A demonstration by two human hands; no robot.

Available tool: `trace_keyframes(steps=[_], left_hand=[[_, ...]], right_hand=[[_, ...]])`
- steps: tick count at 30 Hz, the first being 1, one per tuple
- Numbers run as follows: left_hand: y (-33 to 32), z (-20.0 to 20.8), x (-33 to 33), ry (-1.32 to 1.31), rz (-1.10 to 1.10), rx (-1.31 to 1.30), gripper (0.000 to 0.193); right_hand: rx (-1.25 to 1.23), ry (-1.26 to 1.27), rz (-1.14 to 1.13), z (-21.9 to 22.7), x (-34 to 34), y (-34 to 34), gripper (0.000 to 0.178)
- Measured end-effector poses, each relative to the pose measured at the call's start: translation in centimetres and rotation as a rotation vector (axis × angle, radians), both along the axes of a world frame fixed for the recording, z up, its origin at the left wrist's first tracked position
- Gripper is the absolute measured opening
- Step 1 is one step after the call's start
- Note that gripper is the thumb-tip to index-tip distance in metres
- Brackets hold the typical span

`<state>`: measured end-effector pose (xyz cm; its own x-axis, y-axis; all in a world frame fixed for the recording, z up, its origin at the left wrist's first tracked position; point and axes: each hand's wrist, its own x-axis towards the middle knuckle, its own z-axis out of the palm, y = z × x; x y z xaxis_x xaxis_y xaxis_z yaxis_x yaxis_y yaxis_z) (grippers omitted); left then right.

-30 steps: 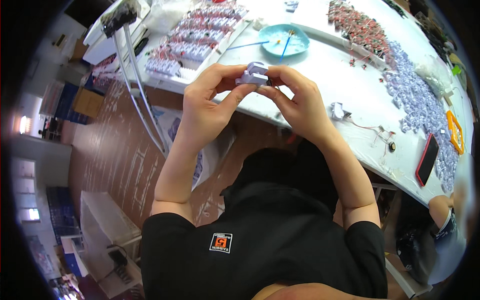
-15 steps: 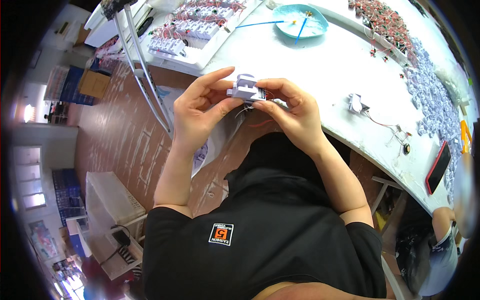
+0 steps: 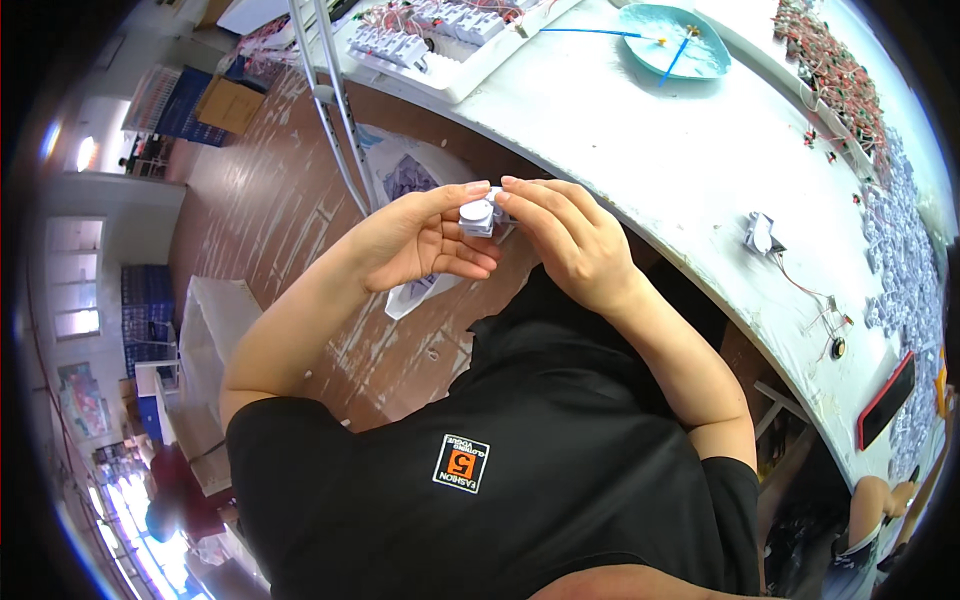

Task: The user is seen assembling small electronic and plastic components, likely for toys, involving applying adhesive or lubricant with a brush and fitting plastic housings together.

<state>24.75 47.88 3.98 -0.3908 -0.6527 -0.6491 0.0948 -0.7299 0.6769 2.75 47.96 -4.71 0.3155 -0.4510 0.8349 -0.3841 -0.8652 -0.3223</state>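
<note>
A small white plastic housing (image 3: pixel 477 217) with a round cap sits between my hands, above the floor in front of the table edge. My left hand (image 3: pixel 425 238) pinches it between the thumb on top and fingers curled below. My right hand (image 3: pixel 575 240) closes on its right side, the fingertips against its upper corner; the thumb is hidden behind the fingers. Any wires on the piece are hidden from view. On the table to the right lies a similar white housing (image 3: pixel 760 233) with a thin red wire leading to a small round black part (image 3: pixel 837 348).
A teal dish (image 3: pixel 712 58) with blue-handled brushes stands at the back. A white tray (image 3: pixel 465 88) holds rows of assembled housings. Wired parts (image 3: pixel 835 75) and loose white pieces (image 3: pixel 905 300) heap at right, near a red-edged phone (image 3: pixel 886 400). A metal leg frame (image 3: pixel 335 110) rises at left.
The housing has been turned so its round cap shows, and is held slightly lower. My right hand has rolled over, its back now facing up. The view has shifted left.
</note>
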Motion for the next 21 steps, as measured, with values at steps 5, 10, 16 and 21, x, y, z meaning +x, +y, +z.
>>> trace_keyframes(steps=[5,10,16,21], left_hand=[[0.7,-0.4,0.4,0.042,0.071,0.063,0.038],[1.2,-2.3,1.4,0.137,0.055,0.023,0.037],[2.1,-3.9,-0.2,0.291,0.109,0.005,0.041],[2.1,-4.8,-0.4,0.446,0.059,-0.036,0.048]], right_hand=[[-0.050,0.044,0.051,-0.4,0.0,-0.4,0.046],[0.081,0.008,0.147,0.3,-0.2,-0.7,0.045],[0.556,-0.202,0.393,1.9,-1.0,-1.0,0.038],[0.743,-0.267,0.428,1.8,-1.0,-1.7,0.029]])
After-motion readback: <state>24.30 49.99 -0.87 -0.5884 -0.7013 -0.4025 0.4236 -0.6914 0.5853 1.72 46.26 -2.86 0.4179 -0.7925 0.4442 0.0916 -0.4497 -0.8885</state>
